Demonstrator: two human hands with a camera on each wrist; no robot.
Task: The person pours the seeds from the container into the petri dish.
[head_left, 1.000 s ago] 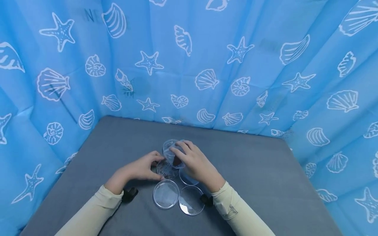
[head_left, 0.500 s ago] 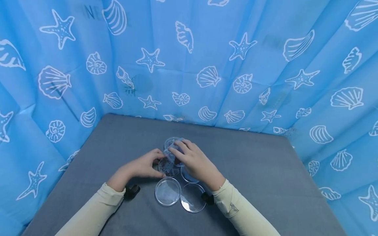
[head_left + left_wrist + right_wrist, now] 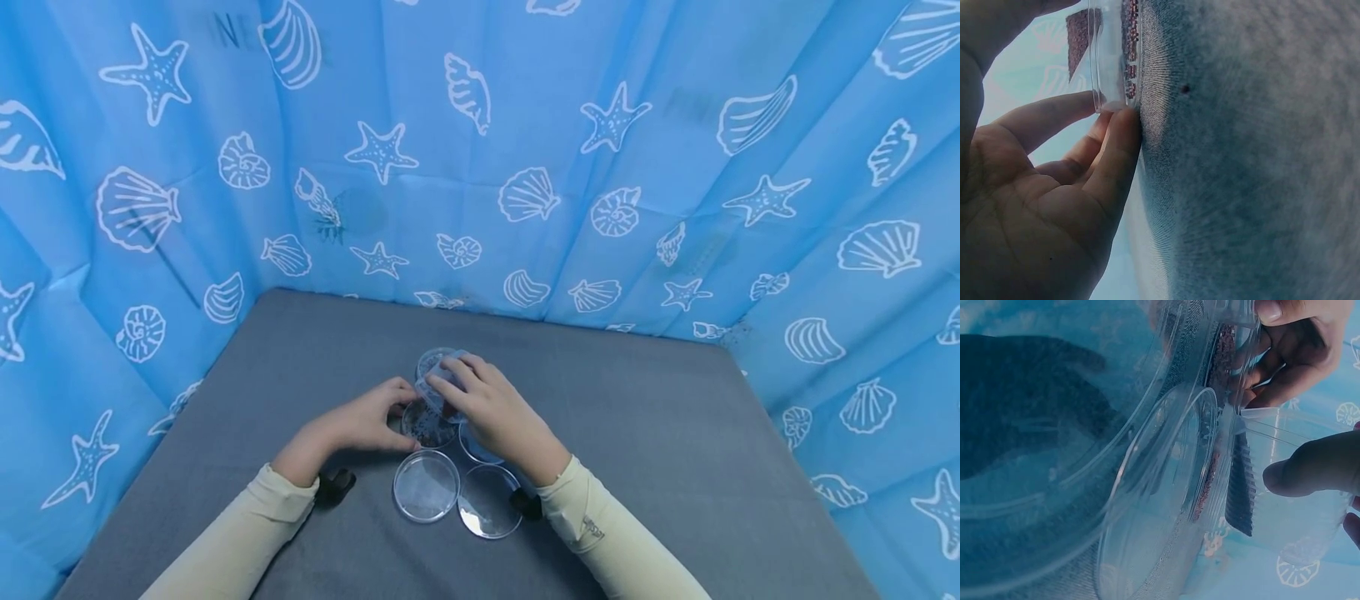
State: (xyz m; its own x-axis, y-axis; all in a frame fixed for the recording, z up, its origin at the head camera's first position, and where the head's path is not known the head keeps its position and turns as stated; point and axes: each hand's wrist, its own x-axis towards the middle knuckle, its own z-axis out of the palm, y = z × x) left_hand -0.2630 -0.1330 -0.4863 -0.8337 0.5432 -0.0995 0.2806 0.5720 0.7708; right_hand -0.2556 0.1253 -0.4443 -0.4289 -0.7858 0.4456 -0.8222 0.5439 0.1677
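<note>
My right hand [image 3: 491, 408] grips a translucent plastic container [image 3: 1291, 425], tilted low over a clear petri dish [image 3: 429, 432]. Small dark reddish-brown grains [image 3: 1080, 37] are banked in the container's lower corner. More such grains lie scattered across that petri dish, seen from the side in the left wrist view. Curved around the dish's left side, my left hand [image 3: 367, 421] steadies its edge between thumb and fingers. Just beyond it is another petri dish [image 3: 433, 360] with dark bits inside, partly covered by the container and right hand.
Closer to me lie two clear round dishes or lids, a left one [image 3: 426, 487] and a right one [image 3: 489, 508]. Another dish [image 3: 474, 450] sits partly under my right hand. Grey cloth [image 3: 615, 467] covers the table, and a blue shell-print curtain [image 3: 465, 208] surrounds it.
The view shifts slightly, moving the scene a little. Both hands keep their places at the dish, and the container's tilt alters slightly while grains in it appear to shift.
</note>
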